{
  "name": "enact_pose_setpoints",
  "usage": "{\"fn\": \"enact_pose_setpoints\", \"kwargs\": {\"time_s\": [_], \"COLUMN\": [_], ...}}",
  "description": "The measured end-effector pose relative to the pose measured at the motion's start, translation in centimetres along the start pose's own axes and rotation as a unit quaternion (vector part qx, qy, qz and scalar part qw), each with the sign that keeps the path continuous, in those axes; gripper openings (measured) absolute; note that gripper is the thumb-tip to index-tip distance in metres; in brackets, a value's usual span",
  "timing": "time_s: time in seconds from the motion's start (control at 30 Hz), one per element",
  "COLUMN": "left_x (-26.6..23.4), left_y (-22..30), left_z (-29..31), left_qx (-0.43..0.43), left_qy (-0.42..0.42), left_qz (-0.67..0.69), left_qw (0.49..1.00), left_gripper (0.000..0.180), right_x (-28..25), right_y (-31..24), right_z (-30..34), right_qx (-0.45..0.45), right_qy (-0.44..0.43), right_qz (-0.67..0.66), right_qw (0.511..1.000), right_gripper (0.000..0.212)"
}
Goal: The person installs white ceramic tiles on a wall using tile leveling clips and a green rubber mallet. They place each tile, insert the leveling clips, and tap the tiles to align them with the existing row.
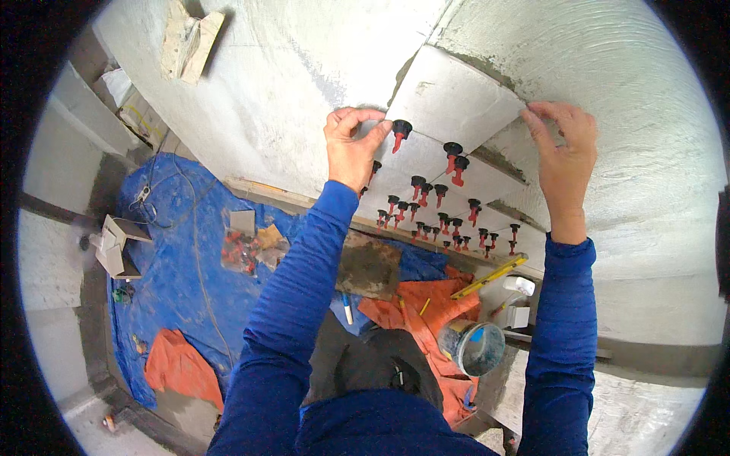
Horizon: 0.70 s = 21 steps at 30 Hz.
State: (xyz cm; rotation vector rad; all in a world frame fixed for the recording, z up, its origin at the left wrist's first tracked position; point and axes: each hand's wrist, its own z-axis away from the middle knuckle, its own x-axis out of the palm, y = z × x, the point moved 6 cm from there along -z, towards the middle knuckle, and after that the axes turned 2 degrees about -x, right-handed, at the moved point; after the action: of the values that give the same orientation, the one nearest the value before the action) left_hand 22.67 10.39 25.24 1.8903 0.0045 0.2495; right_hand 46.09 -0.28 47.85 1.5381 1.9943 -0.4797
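My left hand pinches the top left corner of a pale grey wall tile, right beside a red and black levelling clip. My right hand presses its fingertips on the tile's right edge. The tile is the highest in a stack of tiles on the wall. Below it, several more red and black clips stick out of the joints between the lower tiles. Both sleeves are blue.
A blue tarp covers the floor with orange cloths, a bag of clips, a yellow level, a bucket and a mortar-covered board. Bare plaster wall surrounds the tiles.
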Motion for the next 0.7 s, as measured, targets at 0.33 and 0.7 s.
{"fn": "enact_pose_setpoints", "kwargs": {"time_s": [0.33, 0.7], "left_x": [0.15, 0.01], "left_y": [-0.47, -0.34], "left_z": [-0.18, -0.40], "left_qx": [-0.014, 0.016], "left_qy": [-0.002, -0.007], "left_qz": [0.044, -0.028], "left_qw": [0.999, 0.999], "left_gripper": [0.016, 0.014], "right_x": [0.24, 0.16], "right_y": [-0.31, -0.46], "right_z": [-0.37, -0.49], "right_qx": [-0.017, -0.011], "right_qy": [-0.001, 0.003], "right_qz": [0.014, 0.003], "right_qw": [1.000, 1.000], "right_gripper": [0.011, 0.010]}}
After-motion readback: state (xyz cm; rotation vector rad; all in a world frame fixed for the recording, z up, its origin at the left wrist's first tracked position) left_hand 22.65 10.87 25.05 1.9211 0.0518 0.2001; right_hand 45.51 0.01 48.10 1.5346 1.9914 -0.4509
